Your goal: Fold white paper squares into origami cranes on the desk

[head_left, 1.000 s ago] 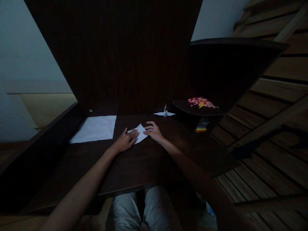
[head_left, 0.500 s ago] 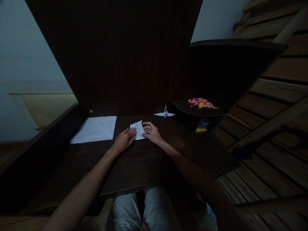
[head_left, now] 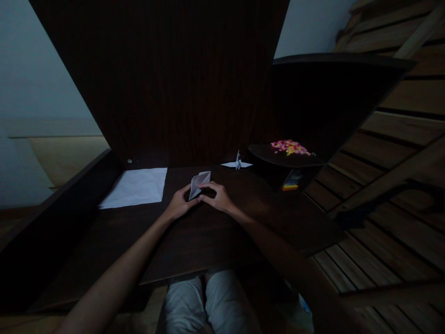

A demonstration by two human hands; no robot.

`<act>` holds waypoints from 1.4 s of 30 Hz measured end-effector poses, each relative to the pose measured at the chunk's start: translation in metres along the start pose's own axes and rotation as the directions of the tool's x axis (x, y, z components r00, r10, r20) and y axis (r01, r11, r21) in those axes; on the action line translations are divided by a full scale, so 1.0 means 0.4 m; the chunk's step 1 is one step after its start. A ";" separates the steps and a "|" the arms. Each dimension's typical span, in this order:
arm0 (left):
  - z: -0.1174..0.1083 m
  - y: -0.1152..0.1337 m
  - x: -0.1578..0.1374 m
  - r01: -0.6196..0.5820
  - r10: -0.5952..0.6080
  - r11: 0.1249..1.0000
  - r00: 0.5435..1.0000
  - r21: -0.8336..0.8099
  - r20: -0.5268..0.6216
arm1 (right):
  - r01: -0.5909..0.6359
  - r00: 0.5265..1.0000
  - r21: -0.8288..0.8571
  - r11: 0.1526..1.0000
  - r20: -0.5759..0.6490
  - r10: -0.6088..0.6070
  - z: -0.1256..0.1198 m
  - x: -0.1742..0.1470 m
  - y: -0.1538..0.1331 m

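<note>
A small piece of folded white paper (head_left: 198, 182) is held up between my two hands, tilted off the dark desk. My left hand (head_left: 180, 203) grips its left side, with the thumb near the lower corner. On the other side my right hand (head_left: 217, 197) pinches the paper's right edge, fingers on its face and thumb below. Both thumbs meet close to the bottom corner. Behind and to the right stands a white origami crane (head_left: 238, 163) with its wings spread. White paper sheets (head_left: 139, 188) lie flat to the left of my hands.
A rounded corner shelf (head_left: 278, 159) at the right bears a heap of small pink, red and yellow pieces (head_left: 290, 147). Below it is a yellow-and-orange item (head_left: 290, 186). A raised side panel (head_left: 69, 199) bounds the desk at the left, and a tall dark panel (head_left: 167, 93) at the back.
The folded paper, which lay on the desk under my hands, is lifted and tilted upright. My left hand has gone from pressing on it to gripping its side; my right hand has closed on it.
</note>
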State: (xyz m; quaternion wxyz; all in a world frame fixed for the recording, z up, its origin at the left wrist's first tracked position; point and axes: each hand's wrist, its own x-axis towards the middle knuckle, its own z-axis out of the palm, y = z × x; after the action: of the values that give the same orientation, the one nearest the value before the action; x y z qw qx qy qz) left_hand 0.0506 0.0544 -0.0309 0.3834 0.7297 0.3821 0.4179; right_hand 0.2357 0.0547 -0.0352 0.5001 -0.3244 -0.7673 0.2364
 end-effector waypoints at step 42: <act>-0.011 -0.025 0.011 0.227 -0.257 0.922 0.965 -0.312 -0.057 | -0.579 0.754 0.521 0.627 0.051 0.655 0.006 0.019 0.047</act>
State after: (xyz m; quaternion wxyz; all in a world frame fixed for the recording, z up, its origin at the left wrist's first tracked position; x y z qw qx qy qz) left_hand 0.0457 0.0637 -0.0367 0.5204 0.5882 0.4189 0.4557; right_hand 0.2361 0.0730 -0.0445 0.5088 -0.4408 -0.4806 0.5621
